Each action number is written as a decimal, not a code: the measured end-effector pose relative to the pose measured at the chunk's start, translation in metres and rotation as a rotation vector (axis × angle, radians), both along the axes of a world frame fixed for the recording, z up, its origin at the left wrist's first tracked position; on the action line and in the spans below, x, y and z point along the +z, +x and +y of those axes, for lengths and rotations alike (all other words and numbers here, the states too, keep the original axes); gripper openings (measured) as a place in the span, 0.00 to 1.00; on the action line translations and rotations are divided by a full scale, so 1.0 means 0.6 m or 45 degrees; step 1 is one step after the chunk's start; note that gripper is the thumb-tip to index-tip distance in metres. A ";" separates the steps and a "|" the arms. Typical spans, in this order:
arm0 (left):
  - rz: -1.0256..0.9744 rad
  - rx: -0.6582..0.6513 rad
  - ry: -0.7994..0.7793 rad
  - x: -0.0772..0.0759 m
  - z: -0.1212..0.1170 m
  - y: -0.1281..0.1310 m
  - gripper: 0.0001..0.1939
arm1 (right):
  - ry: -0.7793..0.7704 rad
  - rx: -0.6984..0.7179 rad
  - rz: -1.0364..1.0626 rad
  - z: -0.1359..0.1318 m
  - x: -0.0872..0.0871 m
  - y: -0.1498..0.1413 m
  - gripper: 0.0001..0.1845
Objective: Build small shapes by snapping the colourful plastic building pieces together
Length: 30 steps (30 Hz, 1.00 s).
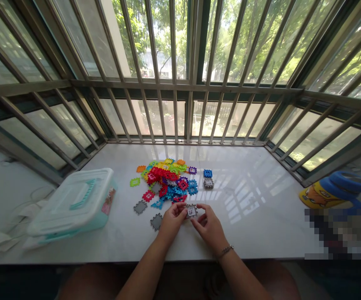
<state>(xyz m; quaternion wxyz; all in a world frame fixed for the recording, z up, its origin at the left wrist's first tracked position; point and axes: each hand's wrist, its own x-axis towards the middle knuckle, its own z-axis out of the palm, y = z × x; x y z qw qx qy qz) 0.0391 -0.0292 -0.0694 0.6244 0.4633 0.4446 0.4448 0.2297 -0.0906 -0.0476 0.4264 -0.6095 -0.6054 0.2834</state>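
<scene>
Both my left hand [172,221] and my right hand [208,228] pinch a small grey interlocking plastic piece [191,211] with a white window panel, near the middle of a white marble sill [246,237]. Just beyond my hands lies a heap of multicoloured interlocking plastic pieces [164,181]. Two loose grey pieces [140,207] [156,221] rest left of my left hand. A blue piece [207,173] and a grey window piece [208,183] lie apart, right of the heap.
A pale turquoise lidded plastic storage box [74,204] stands at the left of the sill. A blue and yellow toy [339,189] stands at the right, beside a pixelated patch. Barred windows [180,83] run along the far side and both ends.
</scene>
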 end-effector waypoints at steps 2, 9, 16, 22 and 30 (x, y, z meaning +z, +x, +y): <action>0.000 -0.031 -0.025 -0.003 0.009 0.000 0.31 | 0.017 0.027 -0.054 0.002 -0.004 0.001 0.34; 0.038 -0.073 0.059 -0.008 0.009 0.002 0.28 | 0.025 0.041 -0.186 0.011 -0.012 -0.001 0.31; 0.049 -0.067 0.154 -0.012 -0.004 0.004 0.25 | 0.039 -0.018 -0.185 0.013 -0.004 -0.005 0.27; 0.204 -0.123 0.213 0.006 -0.032 -0.020 0.23 | 0.034 -0.060 -0.133 0.032 -0.002 0.009 0.28; 0.930 -0.135 0.785 0.020 -0.130 -0.095 0.08 | 0.070 -0.133 -0.286 0.088 0.006 0.067 0.31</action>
